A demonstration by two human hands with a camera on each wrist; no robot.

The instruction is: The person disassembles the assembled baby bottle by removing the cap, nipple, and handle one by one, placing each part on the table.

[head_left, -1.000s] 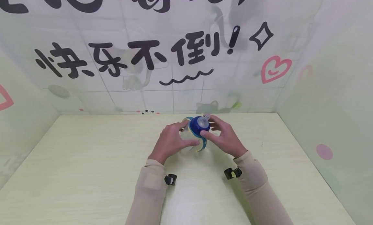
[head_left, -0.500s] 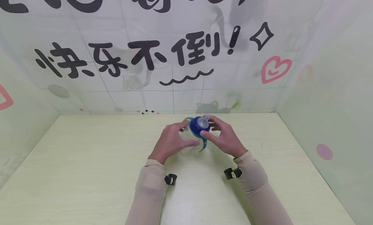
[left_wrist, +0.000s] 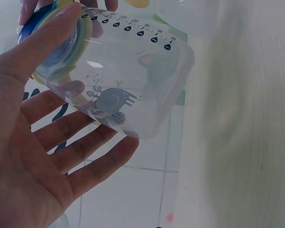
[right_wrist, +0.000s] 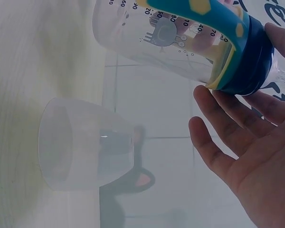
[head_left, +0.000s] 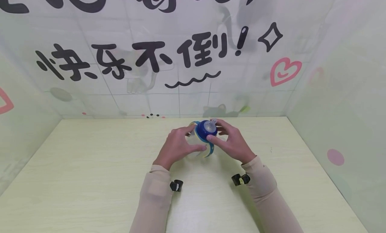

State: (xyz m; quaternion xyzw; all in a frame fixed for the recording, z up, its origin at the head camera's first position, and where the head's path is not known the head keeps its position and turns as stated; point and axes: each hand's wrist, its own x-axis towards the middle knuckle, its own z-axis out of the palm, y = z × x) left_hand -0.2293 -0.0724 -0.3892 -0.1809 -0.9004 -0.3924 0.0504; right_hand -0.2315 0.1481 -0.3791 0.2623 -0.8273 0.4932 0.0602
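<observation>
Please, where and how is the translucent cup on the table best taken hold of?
Grip the cup low on its wall, probably from the person's right: it stands wide end down and narrows upward, so a higher grip might slip, and the tilted bottle is on its left.

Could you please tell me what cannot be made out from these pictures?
Left wrist view: the numbers on the bottle are too small and blurred to read.
Left wrist view: the top edge cuts off part of the clear cup.
Head view: the left grip hides part of the bottle.
Head view: the top edge cuts off the upper lettering.
Right wrist view: the right edge cuts off the thumb base of the right grip.
</observation>
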